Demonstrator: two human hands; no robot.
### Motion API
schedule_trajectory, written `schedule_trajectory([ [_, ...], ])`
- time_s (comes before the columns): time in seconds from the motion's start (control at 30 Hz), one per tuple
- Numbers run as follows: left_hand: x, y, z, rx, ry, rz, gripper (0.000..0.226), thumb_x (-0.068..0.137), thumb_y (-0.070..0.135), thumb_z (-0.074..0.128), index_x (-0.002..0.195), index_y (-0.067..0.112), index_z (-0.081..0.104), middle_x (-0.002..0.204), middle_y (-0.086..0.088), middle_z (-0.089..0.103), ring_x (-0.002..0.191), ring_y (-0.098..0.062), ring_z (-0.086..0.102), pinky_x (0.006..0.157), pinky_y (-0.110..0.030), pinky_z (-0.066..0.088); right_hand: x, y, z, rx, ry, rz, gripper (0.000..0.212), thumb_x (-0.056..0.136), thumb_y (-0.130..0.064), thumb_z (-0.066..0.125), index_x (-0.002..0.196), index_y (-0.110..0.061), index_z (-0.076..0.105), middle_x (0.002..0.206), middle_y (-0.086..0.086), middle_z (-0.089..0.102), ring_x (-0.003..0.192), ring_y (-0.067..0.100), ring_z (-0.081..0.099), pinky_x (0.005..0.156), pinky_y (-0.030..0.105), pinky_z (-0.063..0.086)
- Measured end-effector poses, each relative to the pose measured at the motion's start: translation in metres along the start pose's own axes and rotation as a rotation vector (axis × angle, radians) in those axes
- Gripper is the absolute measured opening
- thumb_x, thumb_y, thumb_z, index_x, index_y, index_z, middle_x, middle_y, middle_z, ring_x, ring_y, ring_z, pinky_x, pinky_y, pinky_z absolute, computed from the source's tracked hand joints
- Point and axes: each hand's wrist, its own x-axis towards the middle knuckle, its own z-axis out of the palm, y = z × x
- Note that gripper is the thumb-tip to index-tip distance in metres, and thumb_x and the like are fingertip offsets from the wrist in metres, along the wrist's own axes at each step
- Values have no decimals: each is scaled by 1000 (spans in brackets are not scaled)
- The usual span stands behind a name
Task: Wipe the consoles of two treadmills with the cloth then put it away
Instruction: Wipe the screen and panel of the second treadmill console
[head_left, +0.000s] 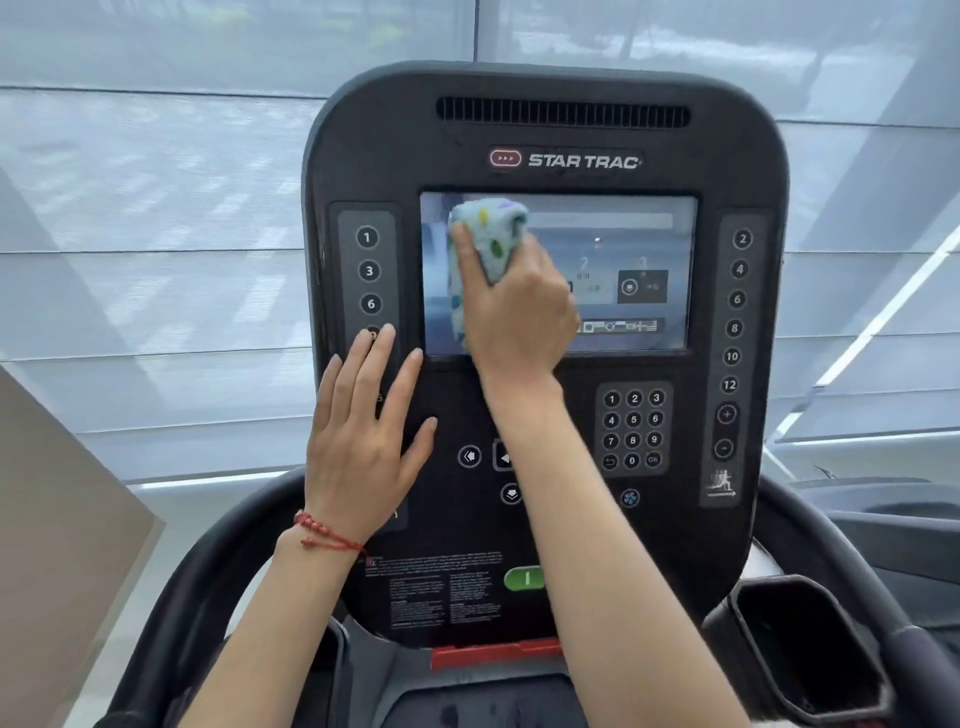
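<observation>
Right hand (519, 312) grips the cloth (488, 244), a bunched pale blue one with coloured spots, pressed against the left part of the screen (623, 249) on the treadmill console (545, 140). Left hand (363, 436) holds nothing: fingers spread, palm flat on the console's lower left, fingertips by the left button column (369, 270). Red bead bracelet (324, 532) on the left wrist. Number keypad (632, 431) sits right of the right forearm. Green button (524, 578) shows between the forearms.
</observation>
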Motion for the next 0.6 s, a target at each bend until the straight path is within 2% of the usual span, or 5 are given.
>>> schedule_trajectory([
  [0.13, -4, 1, 0, -16, -15, 0, 47, 93, 27, 48, 132, 1, 48, 142, -24, 38, 134, -36, 32, 109, -51, 27, -15, -16, 15, -29, 17, -72, 50, 81, -54, 49, 65, -7, 55, 55, 5, 59, 42, 22, 56, 37, 23, 39],
  [0.33, -4, 4, 0, 5, -17, -14, 48, 92, 27, 49, 133, 2, 48, 142, -23, 38, 134, -35, 32, 110, -50, 26, 2, 17, 1, -150, 66, -232, 51, 81, -54, 48, 58, -9, 53, 50, 4, 56, 36, 20, 51, 34, 20, 34],
  [0.47, -5, 6, 3, 11, -12, -20, 48, 91, 27, 49, 133, 2, 47, 142, -22, 38, 135, -35, 31, 111, -49, 24, 15, 62, -23, -183, 139, -162, 52, 80, -53, 50, 58, -6, 54, 50, 6, 57, 35, 21, 51, 38, 17, 30],
  [0.6, -4, 8, 5, 18, 1, -30, 48, 91, 26, 50, 133, 2, 48, 141, -23, 38, 134, -36, 31, 111, -50, 25, 34, 112, -56, -226, 199, -38, 55, 83, -54, 51, 64, -3, 59, 58, 12, 63, 45, 24, 57, 47, 21, 32],
])
